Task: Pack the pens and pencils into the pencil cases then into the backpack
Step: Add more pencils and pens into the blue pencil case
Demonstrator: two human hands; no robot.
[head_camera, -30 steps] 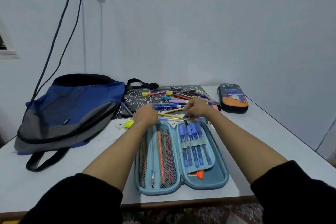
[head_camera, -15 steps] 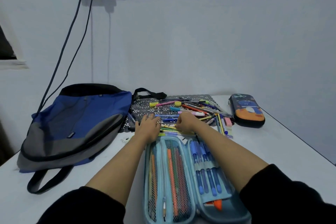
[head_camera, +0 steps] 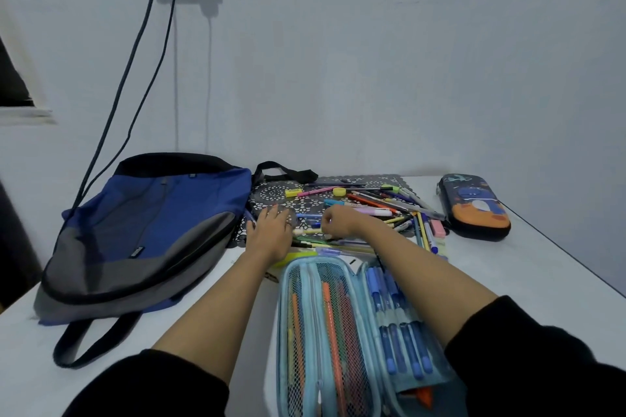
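Our left hand [head_camera: 271,230] lies flat, fingers spread, on the mat [head_camera: 271,193]; our right hand [head_camera: 338,223] curls its fingers round one end of a pale pen [head_camera: 306,231] (a pinch, as far as we can tell). That pen lies crosswise between the hands, at the near edge of the loose pens [head_camera: 372,206], just beyond the open case [head_camera: 283,315]. It looks slim and smooth. We judge it must swing lengthwise toward us to fit the case.

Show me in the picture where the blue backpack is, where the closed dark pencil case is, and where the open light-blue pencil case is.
blue backpack [head_camera: 162,223], head view, on its blue front panel.
closed dark pencil case [head_camera: 474,206], head view, on its printed lid.
open light-blue pencil case [head_camera: 282,332], head view, on its left rim.
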